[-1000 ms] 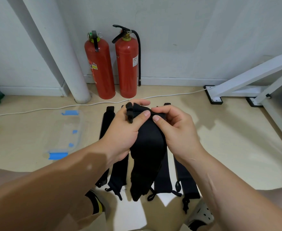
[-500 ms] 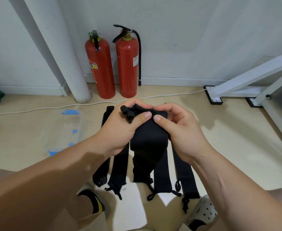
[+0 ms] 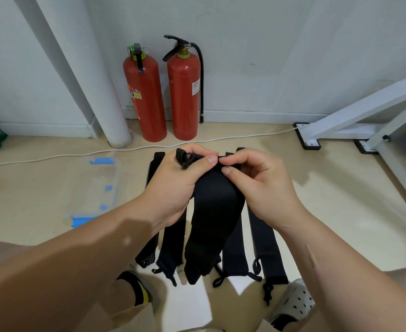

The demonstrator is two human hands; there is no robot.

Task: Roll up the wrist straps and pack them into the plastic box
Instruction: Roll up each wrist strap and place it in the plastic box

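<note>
A black wrist strap [image 3: 212, 216] hangs in the air in front of me, its top end folded over between both hands. My left hand [image 3: 175, 188] grips that top end, thumb pressed on the fold, with a small black loop sticking out above it. My right hand [image 3: 261, 185] pinches the same fold from the right. Several more black straps [image 3: 266, 243] lie flat side by side on the floor beneath. A clear plastic box [image 3: 94, 190] with blue clips sits on the floor to the left.
Two red fire extinguishers [image 3: 163, 92] stand against the far wall beside a white pipe [image 3: 96, 80]. A white cable [image 3: 53, 158] runs across the floor. A white table frame [image 3: 369, 116] stands on the right. My feet [image 3: 293, 305] are at the bottom.
The strap's hanging tail has risen and got shorter as both hands fold its top end over. My hands stayed almost in place.
</note>
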